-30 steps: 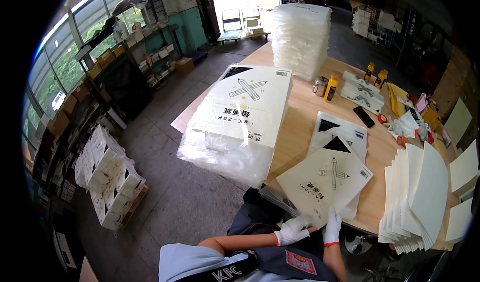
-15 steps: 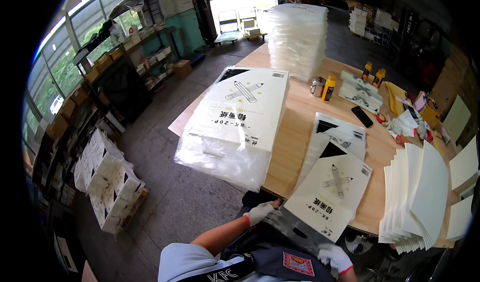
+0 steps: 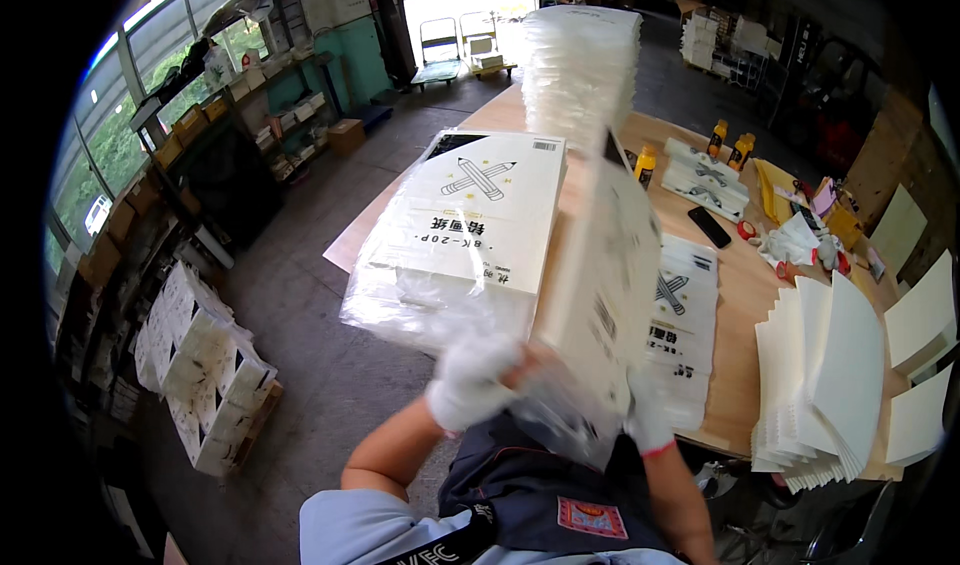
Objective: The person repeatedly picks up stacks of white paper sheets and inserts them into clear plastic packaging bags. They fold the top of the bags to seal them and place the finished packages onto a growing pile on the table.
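Laid out on a pale wooden tabletop point(image 3: 735, 365): a tall pile of clear-wrapped packets point(image 3: 582, 75), a lower stack of printed white packets point(image 3: 475, 235) in plastic, a printed packet lying flat point(image 3: 690, 345), orange bottles point(image 3: 717, 139), a black phone point(image 3: 710, 228), white gloves point(image 3: 785, 245) and fanned cream sheets point(image 3: 820, 375). Standing on the grey floor point(image 3: 310, 365): a wooden pallet point(image 3: 262, 417) loaded with printed packs point(image 3: 205, 365), and two flatbed trolleys point(image 3: 437, 72) near the bright doorway point(image 3: 470, 0).

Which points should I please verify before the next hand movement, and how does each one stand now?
1. White-gloved left hand at the clear, crinkled plastic bag: ok.
2. White-gloved right hand near the lower edge of the cream-white rectangular pack: ok.
3. Pack lying flat: not ok, steeply tilted.
4. Pack fully inside the bag: cannot tell, motion blur.
5. Black rectangular phone lying apart from the pack: ok.
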`<control>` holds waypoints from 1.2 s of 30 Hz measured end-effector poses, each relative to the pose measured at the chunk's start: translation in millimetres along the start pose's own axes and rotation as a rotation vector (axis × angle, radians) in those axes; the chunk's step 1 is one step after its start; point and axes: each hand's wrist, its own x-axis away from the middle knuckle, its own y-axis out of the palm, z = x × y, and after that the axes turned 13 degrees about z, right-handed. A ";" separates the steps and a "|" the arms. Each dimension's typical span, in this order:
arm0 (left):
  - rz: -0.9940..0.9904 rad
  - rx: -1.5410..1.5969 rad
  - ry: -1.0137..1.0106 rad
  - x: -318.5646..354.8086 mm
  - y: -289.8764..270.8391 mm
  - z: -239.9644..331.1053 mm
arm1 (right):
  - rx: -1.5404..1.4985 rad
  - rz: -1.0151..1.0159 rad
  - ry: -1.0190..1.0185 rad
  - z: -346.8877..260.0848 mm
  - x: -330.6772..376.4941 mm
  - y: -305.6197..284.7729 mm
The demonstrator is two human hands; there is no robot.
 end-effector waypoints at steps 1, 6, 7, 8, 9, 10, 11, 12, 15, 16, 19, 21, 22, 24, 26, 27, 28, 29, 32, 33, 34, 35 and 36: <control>0.166 0.139 -0.116 -0.2 -18.7 -15.5 | 0.166 -0.078 -0.107 -20.8 -5.4 36.4; 0.650 0.132 -0.561 -13.5 -99.3 -94.8 | 0.629 -0.340 -0.403 -68.9 -72.5 158.4; 0.615 0.127 -0.682 -1.7 -109.6 -119.6 | 0.855 -0.237 -0.480 -63.0 -83.9 169.3; 0.582 0.109 -0.802 12.5 -117.2 -137.7 | 1.074 -0.136 -0.550 -55.0 -95.3 180.8; 0.535 -0.011 -0.903 30.2 -120.0 -147.7 | 1.206 -0.092 -0.610 -55.9 -82.1 191.7; 0.479 -0.123 -0.993 46.3 -118.2 -155.4 | 1.255 -0.069 -0.661 -56.8 -72.3 195.3; 0.587 -0.107 -0.855 72.4 -117.4 -177.6 | 1.303 -0.045 -0.711 -54.0 -61.7 195.4; 0.687 -0.095 -0.721 103.1 -116.0 -199.0 | 1.351 -0.022 -0.751 -47.0 -51.5 191.6; 1.027 0.152 -1.037 165.5 -54.4 -190.2 | 1.181 -0.319 -0.567 -24.9 -15.9 148.5; 0.891 0.036 -1.040 186.2 -23.4 -176.0 | 0.991 -0.478 -0.369 -13.4 1.2 129.2; -0.031 -0.259 -0.717 202.9 67.0 -111.1 | 1.029 -0.541 -0.018 43.0 19.3 38.0; -0.231 0.096 -0.577 164.2 125.4 -66.2 | 1.059 -0.356 0.082 55.3 43.5 -16.2; -0.340 0.083 -0.405 154.4 156.0 -62.2 | 0.997 -0.245 0.123 60.8 53.6 -41.5; -0.304 0.047 -0.262 119.5 209.4 -42.0 | 0.967 -0.080 0.140 52.1 75.6 -72.7; -0.395 -0.064 -0.140 110.0 259.4 -56.8 | 0.959 0.041 0.108 44.3 89.4 -93.0; -0.501 -0.105 -0.125 110.8 276.9 -66.0 | 0.926 0.074 0.069 40.6 95.7 -98.2; -0.607 -0.149 -0.107 109.3 290.9 -71.5 | 0.891 0.105 0.030 36.1 102.7 -103.2; -0.710 -0.196 -0.091 110.1 303.5 -74.6 | 0.869 0.127 0.007 33.8 108.1 -106.0; -0.912 -0.106 -0.162 88.5 309.9 -74.7 | 0.767 0.186 -0.048 34.0 114.9 -112.8; -0.882 -0.049 -0.203 84.2 307.9 -75.8 | 0.727 0.193 -0.051 34.5 113.4 -116.5; -0.849 0.007 -0.246 80.2 304.9 -76.7 | 0.689 0.197 -0.054 34.8 110.8 -119.5; -0.814 0.062 -0.291 78.7 302.3 -77.5 | 0.669 0.185 -0.066 33.3 105.1 -121.0; -0.778 0.165 -0.389 81.0 298.7 -82.9 | 0.652 0.161 -0.078 30.9 96.0 -120.0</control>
